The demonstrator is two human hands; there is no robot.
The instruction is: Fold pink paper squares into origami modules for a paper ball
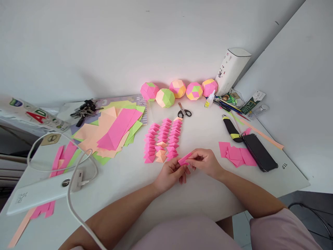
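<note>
Between both hands is a small folded piece of pink paper. My left hand pinches its lower left side between thumb and fingers. On its right end, my right hand closes with thumb and forefinger. Just beyond the hands stand three rows of folded paper pieces, mostly pink with a few peach ones. Flat pink paper squares lie in a loose pile to the right of my right hand. Black-handled scissors rest behind the rows.
Several paper balls line the wall beside a small glue bottle. Coloured sheets, keys and a white power strip with a looping cable occupy the left. A box cutter and phone lie right.
</note>
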